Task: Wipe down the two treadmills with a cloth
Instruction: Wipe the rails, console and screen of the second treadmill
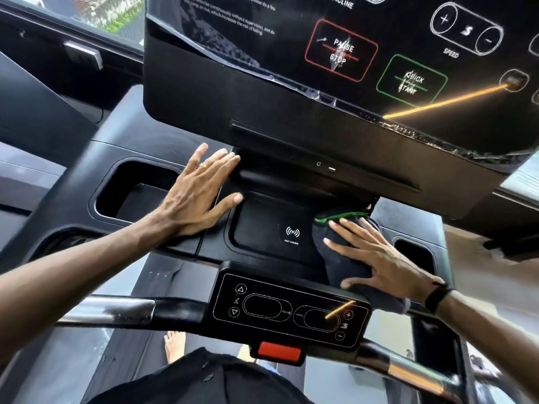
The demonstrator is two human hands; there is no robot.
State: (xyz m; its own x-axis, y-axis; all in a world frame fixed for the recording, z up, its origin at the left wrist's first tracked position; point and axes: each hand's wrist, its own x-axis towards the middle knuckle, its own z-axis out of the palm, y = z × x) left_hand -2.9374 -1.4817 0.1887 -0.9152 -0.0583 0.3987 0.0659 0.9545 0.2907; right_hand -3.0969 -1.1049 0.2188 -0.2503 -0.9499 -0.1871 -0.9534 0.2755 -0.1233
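The right hand (379, 260) lies with fingers straight and spread, palm down, pressing a dark cloth (338, 258) flat against the right side of the treadmill's charging tray (262, 225); nothing is gripped, the fingers simply bear on the fabric. The cloth is soft and bunched, with a bright green stitched edge showing at its far end under the console, and its near corner spills past the tray's lip beside the wrist, which wears a black band (437, 295). The left hand (198, 196) is likewise released, fingers extended and fanned, a gold ring on one, resting flat on the matte black deck between the tray and a deep rectangular cup pocket (137, 191). Both forearms reach forward over a glossy control pad (288, 310) printed with thin white outlines. Above hangs the smooth black console (320, 83) with peeling film along its edge.
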